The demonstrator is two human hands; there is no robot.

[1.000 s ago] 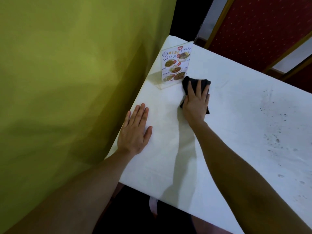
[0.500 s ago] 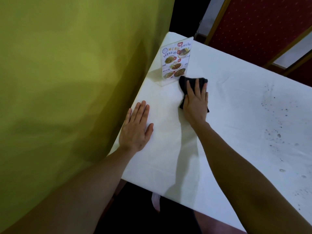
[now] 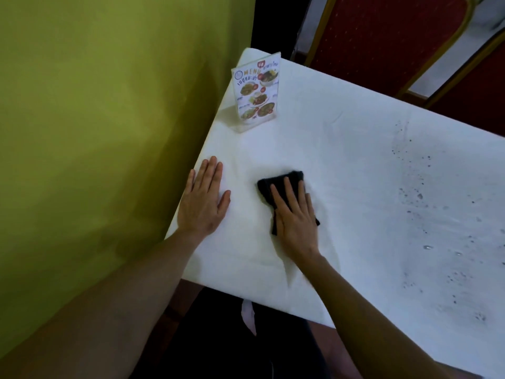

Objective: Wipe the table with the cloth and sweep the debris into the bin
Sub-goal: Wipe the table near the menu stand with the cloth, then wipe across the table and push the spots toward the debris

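A dark folded cloth lies flat on the white table. My right hand presses down on it with fingers spread, covering most of it. Flat on the table near its left edge rests my left hand, fingers apart and holding nothing. Dark crumbs and specks of debris are scattered over the right part of the table. No bin is in view.
A clear menu stand stands upright at the table's far left corner. A yellow-green wall runs along the table's left edge. Red chairs with gold frames stand behind the far edge.
My right hand has dragged the cloth from beside the menu stand toward me, to the table's near left part. My left hand stays flat in place.
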